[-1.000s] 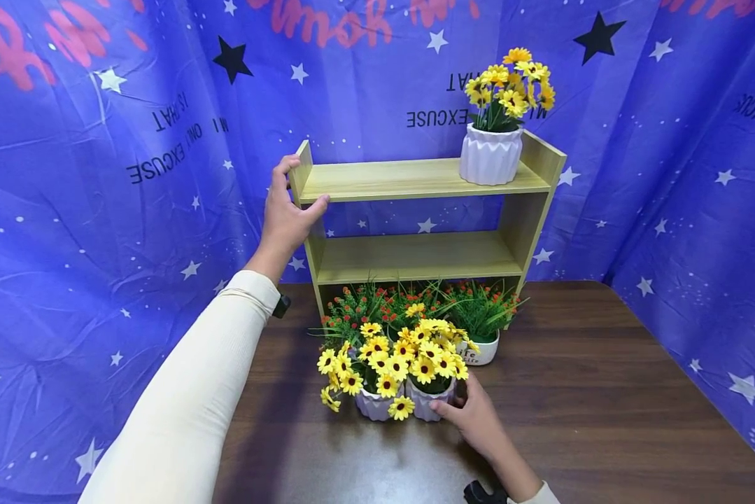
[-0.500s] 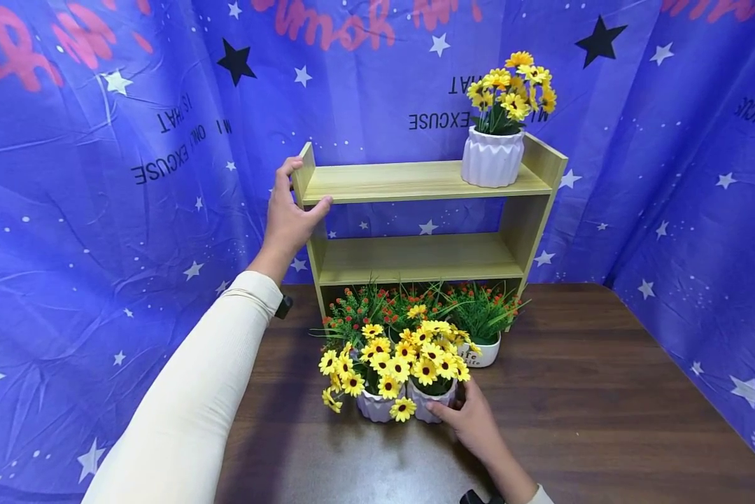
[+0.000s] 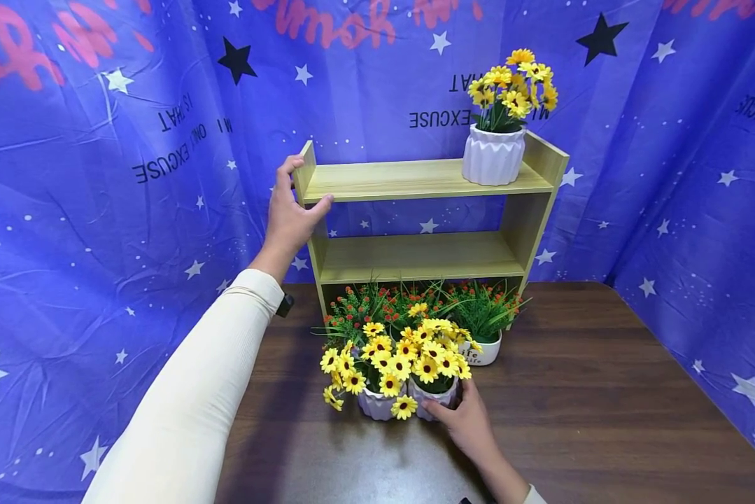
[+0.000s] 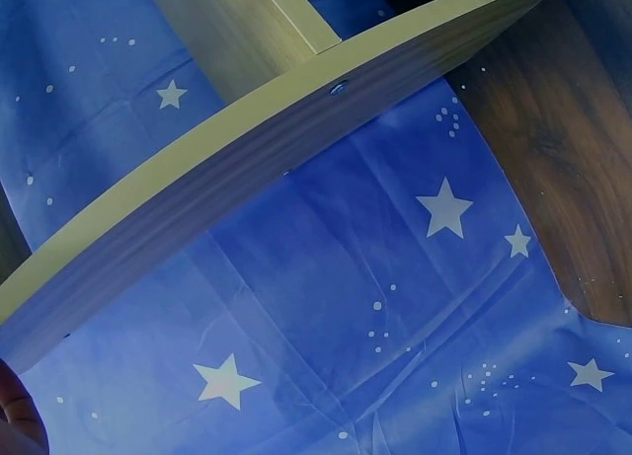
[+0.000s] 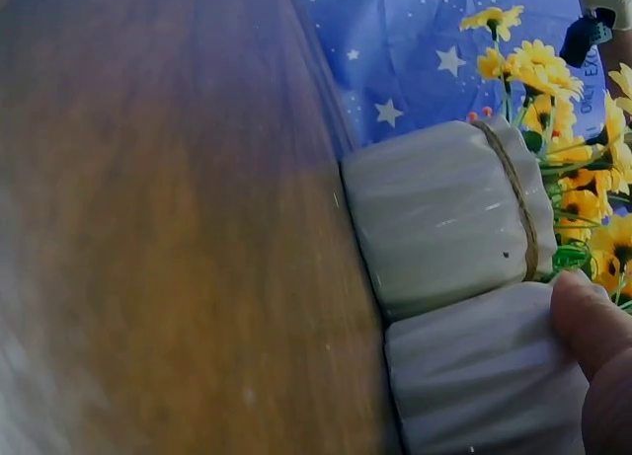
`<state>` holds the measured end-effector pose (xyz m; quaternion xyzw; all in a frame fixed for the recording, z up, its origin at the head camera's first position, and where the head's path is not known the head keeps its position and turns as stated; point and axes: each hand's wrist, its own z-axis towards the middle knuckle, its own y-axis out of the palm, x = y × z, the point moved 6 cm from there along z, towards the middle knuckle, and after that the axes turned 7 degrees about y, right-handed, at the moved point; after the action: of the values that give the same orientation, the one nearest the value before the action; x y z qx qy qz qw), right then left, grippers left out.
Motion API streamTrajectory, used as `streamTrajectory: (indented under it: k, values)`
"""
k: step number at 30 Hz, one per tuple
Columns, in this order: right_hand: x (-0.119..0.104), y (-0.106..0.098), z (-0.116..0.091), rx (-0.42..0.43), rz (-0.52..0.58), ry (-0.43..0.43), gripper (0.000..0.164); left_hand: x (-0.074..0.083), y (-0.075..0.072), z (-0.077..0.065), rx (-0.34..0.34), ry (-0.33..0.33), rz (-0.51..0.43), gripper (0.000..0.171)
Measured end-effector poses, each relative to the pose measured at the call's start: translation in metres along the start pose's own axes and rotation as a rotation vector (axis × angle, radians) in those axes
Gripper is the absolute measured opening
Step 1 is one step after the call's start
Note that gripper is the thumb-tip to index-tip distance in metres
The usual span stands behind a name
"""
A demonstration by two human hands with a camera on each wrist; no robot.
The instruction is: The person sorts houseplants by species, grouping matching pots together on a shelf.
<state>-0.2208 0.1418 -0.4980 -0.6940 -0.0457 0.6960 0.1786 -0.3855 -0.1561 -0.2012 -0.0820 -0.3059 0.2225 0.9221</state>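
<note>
In the head view my left hand (image 3: 291, 220) holds the upper left side panel of a light wooden shelf unit (image 3: 386, 182), thumb at the front edge of the top board. My right hand (image 3: 471, 423) grips a white ribbed flowerpot (image 3: 422, 400) of yellow daisy-like flowers (image 3: 436, 357) on the table. In the right wrist view the thumb (image 5: 591, 327) presses near that pot's rim. Close beside it stands a second white flowerpot (image 5: 444, 218) with yellow flowers and a cord round its rim. The left wrist view shows the shelf's side panel (image 4: 227, 169) and a bit of a finger.
A third white pot (image 3: 493, 155) with yellow flowers stands on the top board's right end. Green plants with red blooms (image 3: 358, 308) sit along the bottom of the shelf, one in a lettered white pot (image 3: 484, 350). Blue star-printed cloth (image 3: 377, 91) hangs behind the brown table (image 3: 579, 392).
My right wrist has shifted slightly, its dark wrist camera slipping almost out of the head view. Both hands keep their holds, and the pots and shelf stay in place.
</note>
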Motion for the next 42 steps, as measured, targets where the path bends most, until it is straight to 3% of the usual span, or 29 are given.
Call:
streamTrajectory:
  k: [7, 13, 20, 30, 42]
  values:
    - [0.001, 0.0, -0.001, 0.037, -0.012, 0.041, 0.079, 0.0, 0.0, 0.0, -0.001, -0.008, 0.007, 0.072]
    - [-0.005, -0.003, -0.002, 0.106, 0.039, 0.008, 0.068, 0.001, -0.001, -0.001, -0.004, -0.015, 0.005, 0.072]
    - [-0.012, -0.006, -0.001, 0.15, 0.084, 0.004, 0.073, 0.001, -0.006, 0.0, 0.001, -0.008, 0.022, 0.072]
    - [-0.03, -0.024, -0.001, 0.273, 0.145, -0.032, 0.077, 0.0, 0.001, 0.0, -0.019, 0.017, 0.02, 0.071]
    - [-0.07, -0.046, 0.004, 0.35, 0.136, -0.143, 0.069, -0.001, -0.001, 0.0, -0.008, 0.018, 0.027, 0.07]
